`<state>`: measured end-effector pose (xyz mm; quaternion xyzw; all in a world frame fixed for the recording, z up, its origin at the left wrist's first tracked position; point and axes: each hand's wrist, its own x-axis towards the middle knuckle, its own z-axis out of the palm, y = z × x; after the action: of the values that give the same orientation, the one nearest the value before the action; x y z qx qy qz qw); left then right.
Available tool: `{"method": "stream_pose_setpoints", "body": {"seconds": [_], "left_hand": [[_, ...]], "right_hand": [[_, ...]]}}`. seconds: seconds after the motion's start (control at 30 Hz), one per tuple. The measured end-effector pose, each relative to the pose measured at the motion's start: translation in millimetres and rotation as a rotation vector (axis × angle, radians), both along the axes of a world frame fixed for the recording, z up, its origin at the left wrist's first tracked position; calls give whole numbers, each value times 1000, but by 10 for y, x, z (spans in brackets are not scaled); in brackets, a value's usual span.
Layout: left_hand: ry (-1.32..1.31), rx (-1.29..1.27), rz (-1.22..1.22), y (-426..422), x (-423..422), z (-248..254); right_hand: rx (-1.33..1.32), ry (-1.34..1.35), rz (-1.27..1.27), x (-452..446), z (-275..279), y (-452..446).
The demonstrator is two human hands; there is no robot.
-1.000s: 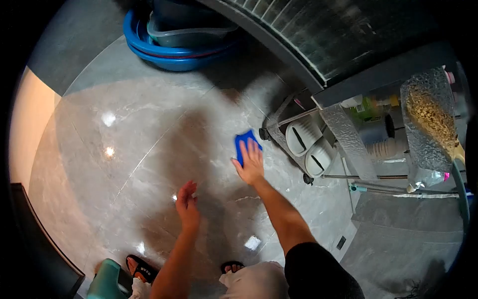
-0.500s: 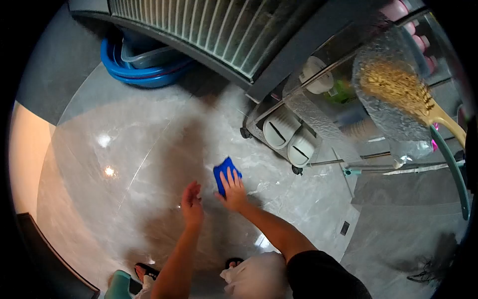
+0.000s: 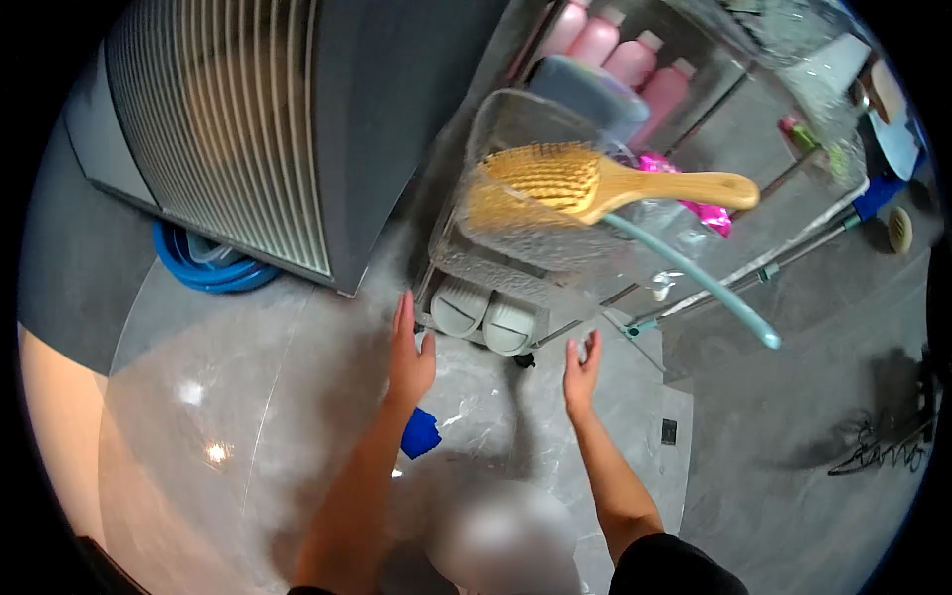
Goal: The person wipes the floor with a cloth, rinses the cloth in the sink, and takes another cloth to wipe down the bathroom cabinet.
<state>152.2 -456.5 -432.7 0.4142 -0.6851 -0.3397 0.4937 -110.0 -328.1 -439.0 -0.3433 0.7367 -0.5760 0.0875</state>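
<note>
My left hand point(image 3: 410, 359) is raised with its fingers stretched up and the thumb apart, at the lower left corner of a clear wheeled rack point(image 3: 481, 260). It holds nothing. A little to the right, my right hand point(image 3: 583, 373) is also open and empty, in front of the rack's lower right side. Below my left hand a blue cloth point(image 3: 421, 434) lies on the grey floor, partly behind my left forearm. Two white round-topped containers point(image 3: 460, 306) stand at the bottom of the rack, between my hands.
The rack carries a wooden hairbrush point(image 3: 684, 186), a pale green handle point(image 3: 709, 283) and pink bottles point(image 3: 632, 59). To its left stands a dark cabinet with a ribbed panel point(image 3: 228, 139); blue basins point(image 3: 213, 273) sit beneath. A drain point(image 3: 669, 431) lies at right.
My right hand has left the blue cloth on the floor and moved up and right. My left hand has risen toward the rack. The view has shifted up, showing more of the rack.
</note>
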Motion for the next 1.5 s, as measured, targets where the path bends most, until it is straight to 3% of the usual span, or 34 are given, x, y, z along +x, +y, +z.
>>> {"method": "stream_pose_setpoints", "body": {"seconds": [0.07, 0.2, 0.27, 0.37, 0.47, 0.5, 0.57, 0.93, 0.97, 1.17, 1.5], "left_hand": [[11, 55, -31, -297, -185, 261], [12, 199, -149, -522, -447, 453], [15, 189, -145, -541, -477, 402], [13, 241, -154, -551, -396, 583], [59, 230, -178, -696, -441, 670], [23, 224, -154, -616, -466, 782], [-34, 234, -122, -519, -476, 857], [-83, 196, -213, -436, -355, 743], [-85, 157, -227, -435, -347, 663], [-85, 122, -307, -432, -310, 677], [-119, 159, -587, -835, -354, 621]], "right_hand": [[-78, -8, -79, -111, 394, -152], [-116, -180, 78, -243, 545, -329], [-76, -228, -14, -281, 538, -415], [-200, -86, 29, -331, 692, -529], [-14, -155, -65, -639, 738, -583], [-44, 47, -95, -686, 677, -582], [10, 174, -141, -691, 680, -565], [-22, 344, -77, -612, 872, -330], [-41, 330, -186, -864, 529, -390], [106, 524, -258, -1238, 246, -282], [129, 363, -350, -1003, 525, 3]]}}
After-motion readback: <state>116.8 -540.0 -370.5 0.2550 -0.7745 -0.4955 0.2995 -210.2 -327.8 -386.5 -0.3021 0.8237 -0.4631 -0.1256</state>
